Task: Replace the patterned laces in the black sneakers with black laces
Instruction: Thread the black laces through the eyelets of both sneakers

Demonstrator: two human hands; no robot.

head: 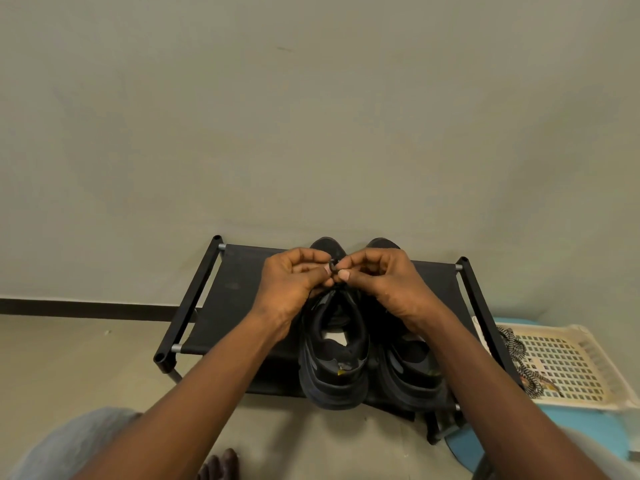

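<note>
Lower centre of frame: black sneakers point(412, 372) side by side on black rack point(235, 292), heels toward camera. Left hand point(291, 282), right hand point(381, 282) meet above frame-left sneaker point(332, 362); both grips pinch black lace point(334, 265). Patterned laces point(516, 348) in cream basket point(581, 368), lower right.

A single wide-angle head view looks forward and down along the person's outstretched forearms. It faces a plain wall point(311, 116), which fills the upper half. The black sneakers point(332, 358) on a low shoe rack point(239, 289) sit at lower centre, within arm's reach, and the floor point(69, 358) lies below.
</note>
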